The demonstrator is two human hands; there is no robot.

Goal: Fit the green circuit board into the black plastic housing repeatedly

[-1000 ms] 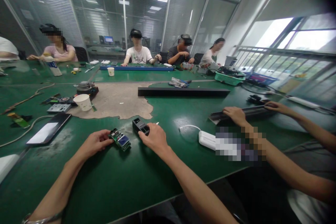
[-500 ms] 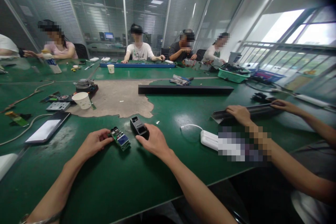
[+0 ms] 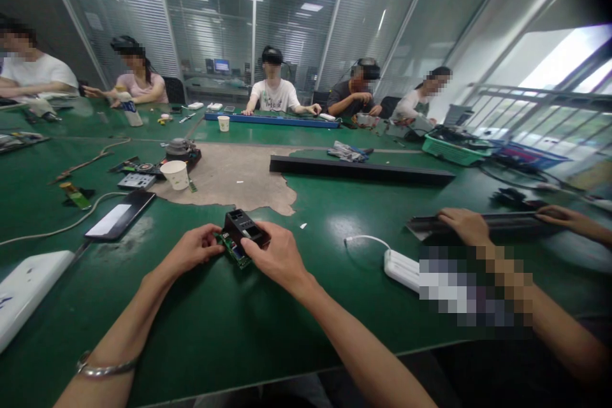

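Note:
My left hand (image 3: 198,247) grips the far left end of a green circuit board (image 3: 238,254) with its fingertips. A small blue part shows on the board. In my right hand (image 3: 277,254) is a black plastic housing (image 3: 241,224) with cut-out openings, held between thumb and fingers. The housing lies over part of the board, above the green table, and covers its upper right side. Whether the two pieces touch or fit into each other, I cannot tell.
A phone (image 3: 119,217) and a white device (image 3: 33,293) lie to the left. Beyond stand a paper cup (image 3: 175,175) and a long black bar (image 3: 358,170). On the right, a co-worker's hands hold a dark metal profile (image 3: 507,222) near a white power strip (image 3: 399,268).
The black housing and the circuit board, apart before, have come together, with the housing now over the board. The whole view has swung somewhat to the left.

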